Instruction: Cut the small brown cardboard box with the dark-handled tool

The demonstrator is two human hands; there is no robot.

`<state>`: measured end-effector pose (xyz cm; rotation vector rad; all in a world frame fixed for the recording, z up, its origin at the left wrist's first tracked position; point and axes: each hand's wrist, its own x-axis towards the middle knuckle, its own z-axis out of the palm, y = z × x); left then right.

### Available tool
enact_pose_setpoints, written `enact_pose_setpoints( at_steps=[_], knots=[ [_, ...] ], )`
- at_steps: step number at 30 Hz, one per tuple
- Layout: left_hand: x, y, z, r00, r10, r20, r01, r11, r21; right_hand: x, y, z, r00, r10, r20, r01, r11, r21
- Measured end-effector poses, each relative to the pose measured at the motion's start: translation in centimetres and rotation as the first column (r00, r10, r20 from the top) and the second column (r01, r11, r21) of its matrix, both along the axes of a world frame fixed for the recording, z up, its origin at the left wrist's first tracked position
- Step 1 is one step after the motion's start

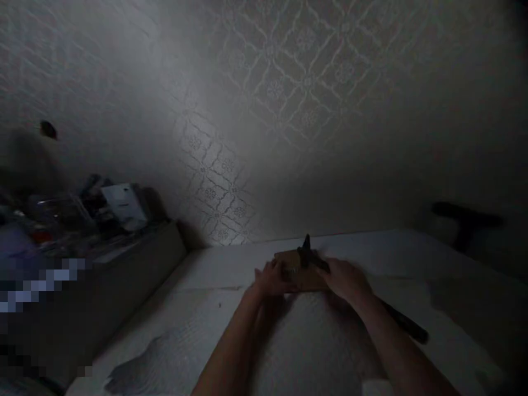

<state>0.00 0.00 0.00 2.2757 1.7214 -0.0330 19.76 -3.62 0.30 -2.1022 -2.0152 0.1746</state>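
Observation:
The scene is dim. A small brown wooden block [300,275] lies on a white cloth-covered surface [231,330] in front of a patterned wall. My left hand [270,279] rests against the block's left end and holds it down. My right hand [344,278] grips a dark long-handled tool [406,325]; its head [307,252] sits on top of the block and its handle runs back to the lower right under my forearm. What kind of tool it is cannot be made out.
A low shelf [136,258] at the left carries a clutter of boxes, a white carton [124,204] and glassware. A dark T-shaped object [466,223] stands at the right near the wall. The white surface drops off at its left edge.

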Motion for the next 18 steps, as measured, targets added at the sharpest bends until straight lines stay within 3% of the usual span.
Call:
enact_pose_setpoints(
  at_steps=[11,18],
  knots=[
    [-0.8,0.0,-0.3,0.994,0.106,-0.03,-0.103,0.99,0.092,-1.3,0.2,0.1,0.997,0.021,-0.078,-0.014,0.997,0.082],
    [-0.9,-0.1,0.0,0.999,0.03,-0.041,-0.031,0.999,-0.02,-1.3,0.1,0.3,0.997,0.016,-0.079,-0.01,0.996,0.085]
  ],
)
